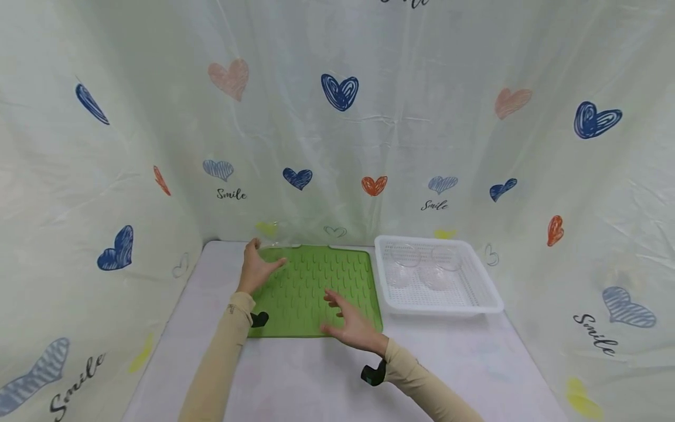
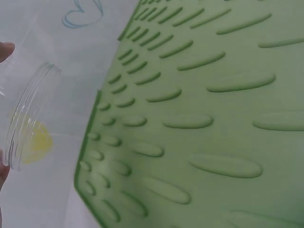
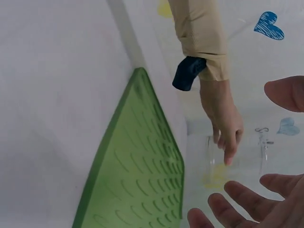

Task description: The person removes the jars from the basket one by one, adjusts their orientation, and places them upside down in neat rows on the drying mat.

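My left hand grips a clear jar near the far left corner of the green drying mat. The left wrist view shows the jar's threaded open rim, with fingertips at its sides. From the right wrist view, the transparent jar appears in the left hand, fingers wrapped over it. My right hand hovers over the mat's front right part, fingers spread and slightly bent, holding nothing. Its thumb and fingers also show spread apart in the right wrist view.
To the right of the mat stands a white perforated basket with several clear round containers in it. A white cloth covers the table. Behind and at both sides hangs a pale curtain printed with hearts.
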A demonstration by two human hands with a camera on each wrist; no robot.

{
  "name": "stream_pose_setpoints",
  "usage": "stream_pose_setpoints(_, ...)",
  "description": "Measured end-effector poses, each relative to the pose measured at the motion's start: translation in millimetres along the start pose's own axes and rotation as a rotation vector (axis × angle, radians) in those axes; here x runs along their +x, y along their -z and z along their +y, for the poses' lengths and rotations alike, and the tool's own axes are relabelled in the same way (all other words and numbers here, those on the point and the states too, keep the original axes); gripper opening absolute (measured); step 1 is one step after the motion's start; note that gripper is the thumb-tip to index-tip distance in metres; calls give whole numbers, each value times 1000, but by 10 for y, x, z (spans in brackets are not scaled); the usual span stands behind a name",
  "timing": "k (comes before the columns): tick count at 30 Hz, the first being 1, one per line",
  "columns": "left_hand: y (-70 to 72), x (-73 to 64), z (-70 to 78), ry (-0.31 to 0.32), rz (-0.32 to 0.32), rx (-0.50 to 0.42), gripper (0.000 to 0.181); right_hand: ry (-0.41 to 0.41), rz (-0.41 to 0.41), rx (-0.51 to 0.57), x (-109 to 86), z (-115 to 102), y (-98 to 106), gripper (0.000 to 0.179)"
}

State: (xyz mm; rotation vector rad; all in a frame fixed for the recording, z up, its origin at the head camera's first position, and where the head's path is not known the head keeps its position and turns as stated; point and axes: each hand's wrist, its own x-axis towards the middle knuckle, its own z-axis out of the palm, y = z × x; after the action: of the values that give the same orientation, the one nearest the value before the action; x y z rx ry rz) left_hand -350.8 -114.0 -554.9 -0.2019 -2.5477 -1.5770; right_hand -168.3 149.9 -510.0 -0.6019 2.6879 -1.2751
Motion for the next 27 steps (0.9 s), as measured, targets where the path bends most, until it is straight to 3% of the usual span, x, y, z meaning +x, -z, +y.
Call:
stream_pose_setpoints(11, -97, 25, -195, 68, -7, -35, 114, -77, -287, 20, -224, 139, -446, 74)
stream_pose_setpoints(19, -154, 58, -339, 76, -30, -40, 117, -59, -337, -25, -329, 180, -692, 71)
stream_pose_setpoints(27, -188, 112, -474, 81, -35, -28, 112, -62, -355, -38, -355, 228, -736, 69)
